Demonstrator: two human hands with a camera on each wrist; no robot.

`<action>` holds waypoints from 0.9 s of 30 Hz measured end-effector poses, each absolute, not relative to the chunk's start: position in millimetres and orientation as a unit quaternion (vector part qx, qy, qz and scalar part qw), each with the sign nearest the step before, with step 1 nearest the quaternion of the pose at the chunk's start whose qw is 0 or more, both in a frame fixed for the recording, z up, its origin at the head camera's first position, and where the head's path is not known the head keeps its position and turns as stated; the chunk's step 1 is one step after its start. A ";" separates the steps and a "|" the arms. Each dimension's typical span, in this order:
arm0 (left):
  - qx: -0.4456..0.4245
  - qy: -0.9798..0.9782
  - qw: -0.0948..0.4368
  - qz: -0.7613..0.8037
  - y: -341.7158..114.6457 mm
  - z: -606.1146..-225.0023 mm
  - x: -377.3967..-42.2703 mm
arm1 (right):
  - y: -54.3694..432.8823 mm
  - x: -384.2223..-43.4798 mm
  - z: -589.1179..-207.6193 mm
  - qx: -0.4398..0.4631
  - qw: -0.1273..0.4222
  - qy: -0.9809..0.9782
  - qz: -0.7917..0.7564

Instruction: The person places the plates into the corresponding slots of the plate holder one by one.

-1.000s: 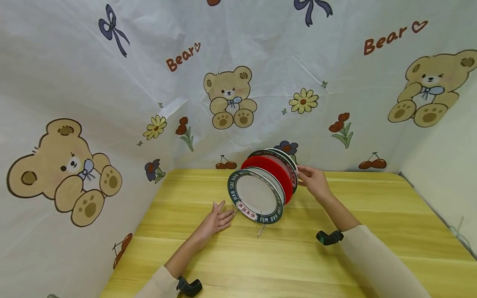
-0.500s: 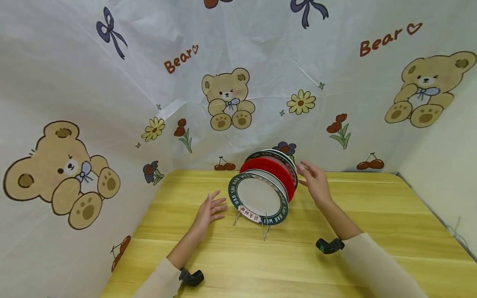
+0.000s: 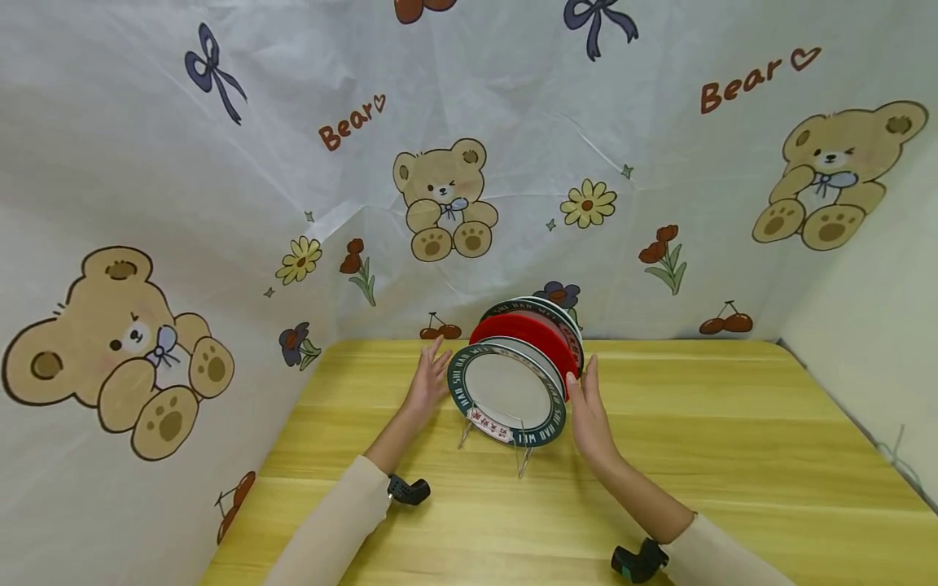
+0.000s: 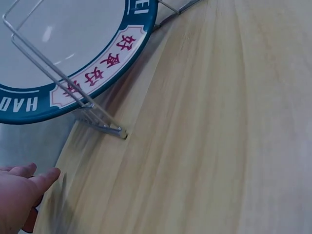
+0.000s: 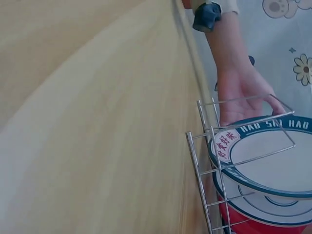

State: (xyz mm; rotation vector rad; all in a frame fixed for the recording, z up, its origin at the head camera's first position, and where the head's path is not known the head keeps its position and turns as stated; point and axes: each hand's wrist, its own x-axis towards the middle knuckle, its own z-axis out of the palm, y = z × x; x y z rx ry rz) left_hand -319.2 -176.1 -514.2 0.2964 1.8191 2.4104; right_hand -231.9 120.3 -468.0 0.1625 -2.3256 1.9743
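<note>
Several plates stand tilted in a row in a wire plate rack [image 3: 523, 460] on the table. The front white plate [image 3: 508, 396] has a dark green lettered rim; a red plate [image 3: 523, 329] and a rear green-rimmed plate [image 3: 538, 308] stand behind it. My left hand [image 3: 425, 387] is beside the row's left side, fingers extended. In the right wrist view the left hand [image 5: 241, 92] appears behind the rack's wires. My right hand [image 3: 592, 419] is at the right side, fingers straight, thumb near the red plate's edge; whether either hand touches a plate, I cannot tell.
The wooden table [image 3: 681, 439] extends around the rack. A white backdrop [image 3: 293, 98] printed with bears and flowers rises behind and to the left. A thin cable [image 3: 901, 456] lies along the right edge. Each wrist wears a black device [image 3: 637, 561].
My right hand has left the rear plate's edge and come nearer along the right side. My left hand has drawn back, then reached farther along the left side. The rack has turned slightly.
</note>
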 end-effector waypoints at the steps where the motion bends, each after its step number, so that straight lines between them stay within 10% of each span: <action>1: 0.101 0.590 0.063 0.799 -172.9 -515.3 -319.9 | 119.1 -232.0 -468.8 0.057 0.040 -0.765 0.640; 12: 0.159 0.545 0.119 0.815 -146.5 -509.0 -299.6 | 125.7 -240.6 -465.0 0.076 0.007 -0.784 0.616; 27: 0.159 0.536 0.068 0.827 -117.6 -511.1 -257.4 | 146.1 -254.8 -471.2 0.099 -0.008 -0.751 0.652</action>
